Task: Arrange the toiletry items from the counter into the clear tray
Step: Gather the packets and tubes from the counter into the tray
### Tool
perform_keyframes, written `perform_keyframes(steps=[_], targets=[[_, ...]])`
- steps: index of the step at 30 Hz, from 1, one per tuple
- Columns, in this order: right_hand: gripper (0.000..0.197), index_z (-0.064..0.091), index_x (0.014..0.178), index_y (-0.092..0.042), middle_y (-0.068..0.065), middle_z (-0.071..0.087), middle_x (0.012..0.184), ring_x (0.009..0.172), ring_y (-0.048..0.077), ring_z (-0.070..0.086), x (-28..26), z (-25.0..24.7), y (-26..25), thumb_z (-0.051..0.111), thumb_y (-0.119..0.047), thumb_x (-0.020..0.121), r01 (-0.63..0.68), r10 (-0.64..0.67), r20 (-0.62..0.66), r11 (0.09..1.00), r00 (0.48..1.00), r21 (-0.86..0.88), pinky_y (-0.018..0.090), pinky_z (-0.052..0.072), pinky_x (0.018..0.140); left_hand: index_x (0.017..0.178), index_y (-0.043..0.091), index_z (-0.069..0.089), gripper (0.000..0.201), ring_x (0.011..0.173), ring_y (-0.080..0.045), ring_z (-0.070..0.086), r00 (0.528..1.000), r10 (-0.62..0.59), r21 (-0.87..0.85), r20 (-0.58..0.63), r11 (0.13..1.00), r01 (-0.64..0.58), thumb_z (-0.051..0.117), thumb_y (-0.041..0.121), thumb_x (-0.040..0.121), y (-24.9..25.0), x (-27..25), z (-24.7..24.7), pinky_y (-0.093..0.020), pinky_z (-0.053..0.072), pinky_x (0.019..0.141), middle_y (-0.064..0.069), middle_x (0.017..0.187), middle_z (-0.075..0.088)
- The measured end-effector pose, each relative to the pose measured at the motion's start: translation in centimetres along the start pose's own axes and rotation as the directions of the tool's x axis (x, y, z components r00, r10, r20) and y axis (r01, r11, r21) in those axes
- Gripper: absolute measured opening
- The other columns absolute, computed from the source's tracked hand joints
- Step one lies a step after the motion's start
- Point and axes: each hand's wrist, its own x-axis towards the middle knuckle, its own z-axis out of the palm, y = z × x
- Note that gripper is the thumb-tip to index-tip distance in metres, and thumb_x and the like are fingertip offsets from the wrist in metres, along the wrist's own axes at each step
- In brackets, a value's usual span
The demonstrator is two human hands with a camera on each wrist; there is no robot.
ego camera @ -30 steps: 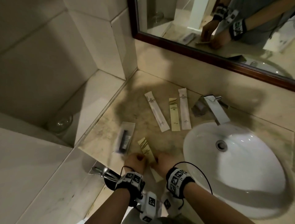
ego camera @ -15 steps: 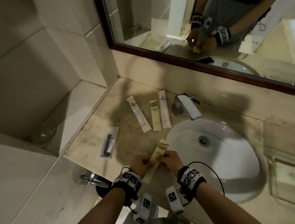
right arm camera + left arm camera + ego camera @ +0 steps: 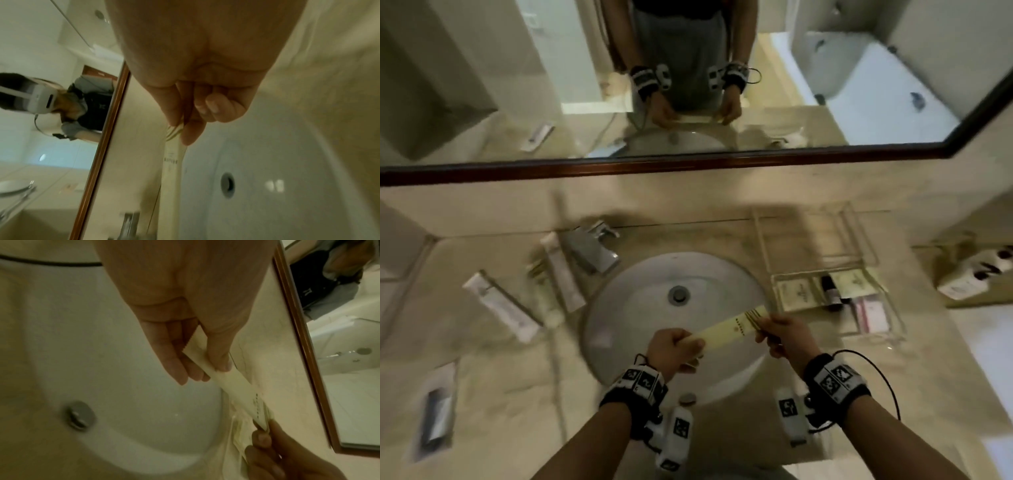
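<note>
A long cream sachet [image 3: 729, 328] with gold stripes at one end hangs level over the sink basin [image 3: 640, 294], held at both ends. My left hand [image 3: 677, 347] pinches its plain end [image 3: 207, 363]. My right hand [image 3: 779, 334] pinches the striped end [image 3: 174, 131]. To the right of the basin stands the clear tray [image 3: 887, 318], with several packets and a small dark bottle [image 3: 831, 291] in its near compartments. On the counter left of the basin lie a white sachet [image 3: 500, 306], a second white sachet [image 3: 563, 270], a cream sachet [image 3: 544, 291] and a clear-wrapped dark item [image 3: 436, 414].
A chrome faucet [image 3: 590, 248] stands at the basin's back left. A wood-framed mirror [image 3: 688, 164] runs along the wall behind. At the far right a white box with dark round items [image 3: 976, 272] sits on the counter.
Both hands have lifted the cream sachet from the left counter and carried it right, over the basin toward the tray. The head view has swung right, bringing the tray into view.
</note>
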Motion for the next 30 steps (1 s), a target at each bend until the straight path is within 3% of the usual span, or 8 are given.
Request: perform_keyframes(steps=[5,8,13,15,17,20,24,30], targets=[[0.024,0.065,0.066,0.0,0.012,0.06,0.059,0.041,0.013,0.038,0.4,-10.0,0.9,0.065,-0.01,0.088,0.031,-0.044,-0.193,0.997,0.98,-0.07,0.022,0.032,0.04,0.09,-0.003,0.067,0.007,0.059,-0.026,0.063,0.998,0.022,0.041,0.064,0.999,-0.024,0.06,-0.003,0.088,3.6,3.5,8.2,-0.028,0.058,0.052,-0.022,0.078,0.066],[0.024,0.069,0.069,0.002,0.011,0.067,0.06,0.045,0.021,0.043,0.4,-14.4,1.3,0.068,-0.014,0.086,0.012,-0.053,-0.295,0.99,0.954,-0.139,0.029,0.038,0.043,0.08,0.005,0.07,0.012,0.054,-0.022,0.063,0.999,-0.002,0.199,0.047,0.98,-0.008,0.064,0.012,0.087,4.4,5.4,12.1,-0.03,0.056,0.053,-0.014,0.07,0.071],[0.026,0.074,0.064,-0.02,0.0,0.07,0.057,0.045,0.015,0.054,1.8,-18.9,1.6,0.064,-0.032,0.086,-0.18,0.015,-0.383,0.899,0.924,-0.4,0.027,0.047,0.047,0.066,0.02,0.07,0.031,0.068,-0.015,0.068,0.988,0.056,0.658,0.142,0.74,-0.136,0.061,0.042,0.087,5.7,7.6,15.4,-0.028,0.057,0.071,0.002,0.066,0.071],[0.027,0.073,0.067,-0.022,-0.003,0.068,0.055,0.049,0.01,0.058,2.5,-19.4,1.3,0.059,-0.032,0.087,-0.23,0.011,-0.386,0.819,0.923,-0.526,0.024,0.047,0.051,0.072,0.021,0.071,0.035,0.069,-0.012,0.066,0.986,0.072,0.739,0.153,0.654,-0.162,0.057,0.048,0.088,6.2,8.2,16.1,-0.026,0.055,0.073,0.008,0.064,0.066],[0.025,0.073,0.074,-0.024,-0.005,0.068,0.055,0.058,0.007,0.062,3.0,-19.5,0.8,0.053,-0.03,0.088,-0.254,-0.006,-0.374,0.724,0.928,-0.642,0.023,0.048,0.057,0.082,0.024,0.071,0.034,0.076,-0.013,0.064,0.982,0.115,0.803,0.147,0.566,-0.186,0.054,0.053,0.088,6.5,8.6,16.6,-0.027,0.052,0.075,0.007,0.075,0.066],[0.026,0.071,0.08,-0.019,-0.002,0.069,0.067,0.066,0.013,0.065,4.0,-19.5,0.9,0.048,-0.03,0.087,-0.275,-0.032,-0.373,0.618,0.927,-0.736,0.029,0.055,0.066,0.087,0.026,0.065,0.029,0.081,-0.013,0.058,0.968,0.193,0.868,0.158,0.44,-0.23,0.051,0.052,0.089,7.0,8.6,17.3,-0.026,0.045,0.072,0.004,0.091,0.067],[0.022,0.064,0.077,-0.021,0.004,0.066,0.079,0.07,0.021,0.064,5.0,-19.4,0.9,0.046,-0.031,0.085,-0.285,-0.058,-0.376,0.551,0.925,-0.784,0.036,0.057,0.068,0.091,0.023,0.063,0.028,0.088,-0.019,0.064,0.955,0.223,0.909,0.196,0.325,-0.262,0.047,0.045,0.09,7.4,8.5,18.4,-0.031,0.051,0.078,0.001,0.093,0.07],[0.026,0.064,0.092,-0.02,0.003,0.064,0.083,0.074,0.021,0.06,5.9,-19.6,0.6,0.044,-0.035,0.087,-0.286,-0.101,-0.368,0.456,0.924,-0.843,0.029,0.049,0.062,0.099,0.02,0.057,0.025,0.093,-0.025,0.063,0.936,0.229,0.937,0.266,0.167,-0.307,0.04,0.037,0.094,7.8,9.2,19.2,-0.035,0.049,0.077,-0.002,0.102,0.066]])
